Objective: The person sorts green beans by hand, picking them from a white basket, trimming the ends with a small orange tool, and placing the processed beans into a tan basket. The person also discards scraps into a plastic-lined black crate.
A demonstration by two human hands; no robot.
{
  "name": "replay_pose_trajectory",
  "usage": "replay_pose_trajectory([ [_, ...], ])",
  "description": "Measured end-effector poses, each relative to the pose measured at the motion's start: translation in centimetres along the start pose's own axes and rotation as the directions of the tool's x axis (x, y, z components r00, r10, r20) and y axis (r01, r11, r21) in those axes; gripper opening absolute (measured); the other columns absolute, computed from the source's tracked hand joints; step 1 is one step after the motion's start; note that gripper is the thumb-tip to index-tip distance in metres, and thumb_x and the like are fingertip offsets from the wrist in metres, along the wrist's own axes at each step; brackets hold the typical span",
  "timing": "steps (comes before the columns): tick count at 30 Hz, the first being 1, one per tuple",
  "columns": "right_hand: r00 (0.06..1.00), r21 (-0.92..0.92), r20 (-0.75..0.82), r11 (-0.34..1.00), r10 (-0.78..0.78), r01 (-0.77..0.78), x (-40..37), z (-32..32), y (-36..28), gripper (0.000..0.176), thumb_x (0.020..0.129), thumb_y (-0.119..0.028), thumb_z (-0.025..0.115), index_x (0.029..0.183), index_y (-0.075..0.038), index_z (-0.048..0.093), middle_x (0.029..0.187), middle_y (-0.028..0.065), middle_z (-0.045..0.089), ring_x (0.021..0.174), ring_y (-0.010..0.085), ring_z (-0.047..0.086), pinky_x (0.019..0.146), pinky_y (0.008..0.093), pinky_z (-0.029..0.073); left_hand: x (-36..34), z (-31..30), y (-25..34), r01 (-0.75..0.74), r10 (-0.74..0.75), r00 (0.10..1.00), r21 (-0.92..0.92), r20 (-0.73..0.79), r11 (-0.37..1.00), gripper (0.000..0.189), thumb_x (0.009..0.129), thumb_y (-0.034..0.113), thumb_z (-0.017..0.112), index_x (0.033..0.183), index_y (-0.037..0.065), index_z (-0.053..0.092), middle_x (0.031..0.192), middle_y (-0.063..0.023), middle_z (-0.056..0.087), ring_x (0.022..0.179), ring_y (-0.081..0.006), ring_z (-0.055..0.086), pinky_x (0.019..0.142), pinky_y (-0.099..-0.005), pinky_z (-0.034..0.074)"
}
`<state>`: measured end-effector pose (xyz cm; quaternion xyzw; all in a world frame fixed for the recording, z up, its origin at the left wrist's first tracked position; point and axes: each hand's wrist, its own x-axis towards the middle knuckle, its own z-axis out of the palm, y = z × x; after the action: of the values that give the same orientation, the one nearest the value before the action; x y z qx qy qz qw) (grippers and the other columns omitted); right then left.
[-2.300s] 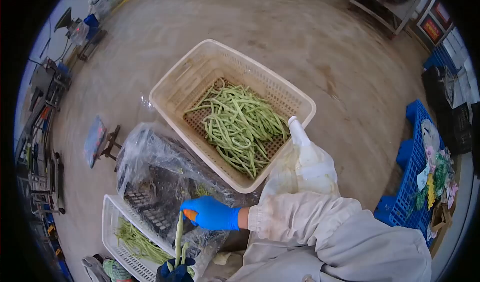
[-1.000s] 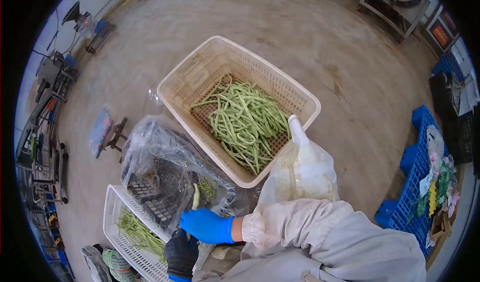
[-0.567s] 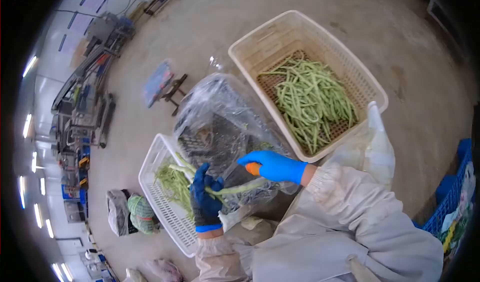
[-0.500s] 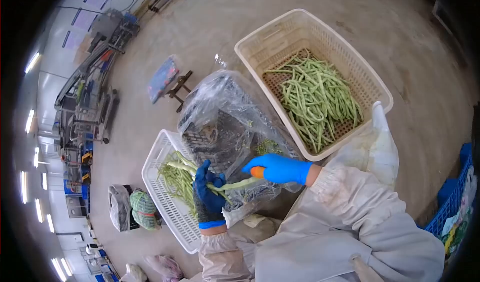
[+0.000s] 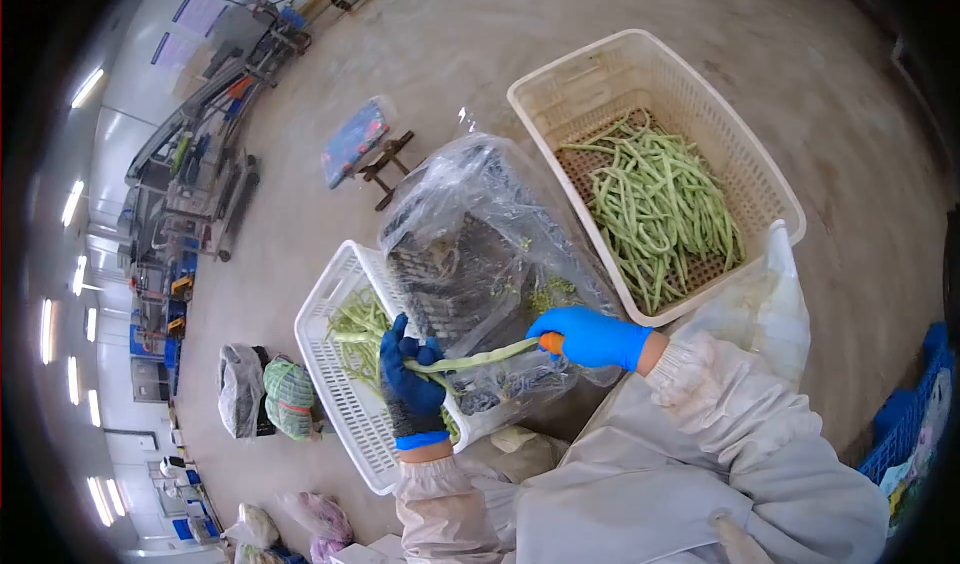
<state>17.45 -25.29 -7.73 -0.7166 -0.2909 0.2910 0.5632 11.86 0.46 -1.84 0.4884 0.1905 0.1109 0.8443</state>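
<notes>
My left hand [image 5: 412,376], in a dark blue coated glove, is closed around a few green beans [image 5: 478,358] that stick out to the right. In its bright blue glove, my right hand [image 5: 602,340] grips a tool with an orange handle [image 5: 551,342]; its working end is hidden. The tip of the longest bean reaches up to that handle. Beneath my hands is a dark crate lined with clear plastic [image 5: 470,264], with green scraps [image 5: 552,292] in it. A white basket [image 5: 322,309] of beans lies beside my left hand.
A large beige crate [image 5: 770,179] holding many green beans stands at the upper right. Beyond the lined crate is a small folding stool [image 5: 358,144]. Bagged bundles [image 5: 289,396] sit on the floor at left, and a blue crate [image 5: 905,419] at far right.
My right hand has moved slightly right, away from my left, and more of the bean shows between them. The whole view has shifted a little.
</notes>
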Motion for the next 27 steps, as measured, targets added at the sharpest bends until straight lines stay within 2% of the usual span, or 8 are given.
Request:
replay_pose_trajectory([
  [7, 0.911, -0.231, -0.384, 0.971, -0.151, 0.063, 0.4, 1.0, 1.6, 0.01, 0.08, -0.006, 0.052, 0.088, -0.005, 0.058, 0.084, 0.0179, 0.058, 0.076, 0.0337, 0.056, 0.07, 0.0396, 0.045, -1.1, 2.1, -1.0, -0.097, 0.078, 0.988, -0.136, -0.136, 0.986, 0.041, 0.092, 0.026, 0.051, 0.123, 0.001, 0.046, 0.065, 0.0041, 0.043, 0.055, -0.0109, 0.042, 0.061, -0.0281, 0.04],
  [10, 0.781, 0.043, -0.623, 0.995, -0.042, 0.087, 1.6, -1.8, 6.4, 0.011, 0.081, -0.007, 0.053, 0.091, -0.005, 0.058, 0.091, 0.0192, 0.058, 0.081, 0.0359, 0.056, 0.07, 0.0411, 0.045, -1.5, 2.0, 0.1, -0.315, 0.314, 0.949, -0.029, -0.039, 0.949, 0.038, 0.092, 0.024, 0.05, 0.123, 0.001, 0.046, 0.066, 0.0039, 0.044, 0.055, -0.0109, 0.042, 0.064, -0.0277, 0.043],
  [12, 0.732, -0.151, -0.681, 0.982, -0.022, -0.111, 1.4, -4.1, 5.2, 0.026, 0.081, -0.008, 0.058, 0.107, -0.005, 0.057, 0.1, 0.016, 0.059, 0.088, 0.0309, 0.059, 0.077, 0.0371, 0.046, -1.3, 1.2, 2.7, -0.402, 0.402, 0.913, -0.303, -0.067, 0.864, 0.036, 0.094, 0.026, 0.048, 0.124, 0.007, 0.046, 0.072, 0.0024, 0.05, 0.059, -0.0138, 0.049, 0.076, -0.0323, 0.05],
  [13, 0.739, -0.151, -0.673, 0.984, -0.03, -0.098, 1.5, -3.6, 4.0, 0.026, 0.081, -0.008, 0.058, 0.107, -0.005, 0.057, 0.1, 0.016, 0.059, 0.088, 0.0309, 0.059, 0.077, 0.0371, 0.046, -2.1, 2.4, 3.6, -0.392, 0.367, 0.919, -0.243, -0.141, 0.887, 0.033, 0.095, 0.029, 0.046, 0.124, 0.012, 0.048, 0.081, 0.0005, 0.058, 0.07, -0.0185, 0.058, 0.085, -0.0392, 0.05],
  [15, 0.658, -0.603, -0.549, 0.789, -0.515, 0.115, 1.9, -1.6, 1.5, 0.031, 0.083, -0.013, 0.059, 0.113, -0.005, 0.056, 0.107, 0.0186, 0.057, 0.097, 0.0332, 0.057, 0.083, 0.0385, 0.045, -1.4, 0.9, 3.5, -0.339, 0.357, 0.934, -0.362, -0.017, 0.869, 0.031, 0.095, 0.029, 0.044, 0.121, 0.012, 0.051, 0.094, -0.0038, 0.062, 0.087, -0.0236, 0.061, 0.096, -0.0463, 0.043],
  [17, 0.806, -0.285, -0.372, 0.883, -0.46, 0.372, 2.2, 0.7, -0.2, 0.039, 0.084, -0.014, 0.059, 0.121, -0.005, 0.052, 0.113, 0.0188, 0.055, 0.106, 0.0315, 0.054, 0.089, 0.0384, 0.043, -1.5, 1.9, 2.7, -0.31, 0.354, 0.935, -0.44, 0.019, 0.843, 0.032, 0.096, 0.029, 0.043, 0.121, 0.011, 0.052, 0.097, -0.0051, 0.062, 0.092, -0.0242, 0.059, 0.1, -0.0491, 0.039],
  [19, 0.921, 0.062, -0.198, 0.933, -0.336, 0.354, 1.0, 1.8, -5.0, 0.038, 0.085, -0.015, 0.057, 0.121, -0.003, 0.052, 0.111, 0.0193, 0.055, 0.102, 0.0337, 0.054, 0.086, 0.0399, 0.044, -2.0, 3.0, 1.4, -0.286, 0.326, 0.945, -0.445, 0.015, 0.849, 0.032, 0.095, 0.03, 0.045, 0.121, 0.012, 0.052, 0.096, -0.005, 0.062, 0.093, -0.0244, 0.058, 0.099, -0.0485, 0.041],
  [27, 0.888, -0.333, -0.233, 0.891, -0.396, 0.31, 1.4, 4.9, -4.8, 0.022, 0.083, -0.014, 0.054, 0.102, -0.003, 0.058, 0.093, 0.0157, 0.056, 0.086, 0.0348, 0.056, 0.07, 0.0423, 0.046, -2.5, 4.1, -2.4, -0.282, 0.311, 0.95, -0.372, 0.02, 0.885, 0.034, 0.095, 0.032, 0.046, 0.122, 0.011, 0.05, 0.095, -0.0048, 0.062, 0.094, -0.027, 0.059, 0.095, -0.047, 0.043],
])
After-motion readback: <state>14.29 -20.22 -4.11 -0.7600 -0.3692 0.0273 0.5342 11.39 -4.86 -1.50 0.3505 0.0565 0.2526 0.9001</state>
